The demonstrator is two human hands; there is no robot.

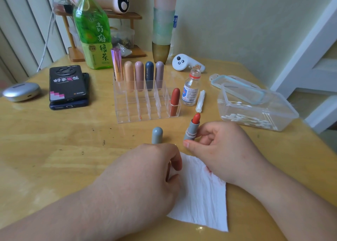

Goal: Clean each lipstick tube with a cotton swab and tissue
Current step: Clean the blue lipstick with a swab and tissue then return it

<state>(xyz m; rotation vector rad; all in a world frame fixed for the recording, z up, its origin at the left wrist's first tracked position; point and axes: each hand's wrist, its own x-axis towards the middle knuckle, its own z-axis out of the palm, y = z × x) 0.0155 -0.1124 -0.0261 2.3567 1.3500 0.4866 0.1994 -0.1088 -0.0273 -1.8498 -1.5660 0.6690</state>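
Head view: the right hand (224, 149) pinched the open grey lipstick (191, 129) between thumb and fingers, at twelve o'clock of the tissue (204, 200). The left hand (145, 171) rested on the tissue, fingers curled under, grip unclear; a grey cap (157, 135) stood at its twelve o'clock.

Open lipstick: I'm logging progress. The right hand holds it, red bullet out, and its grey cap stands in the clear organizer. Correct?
Not quite. The head view shows the grey cap standing upright on the table, in front of the clear organizer, not in it. The right hand does hold the open lipstick with its red bullet out.
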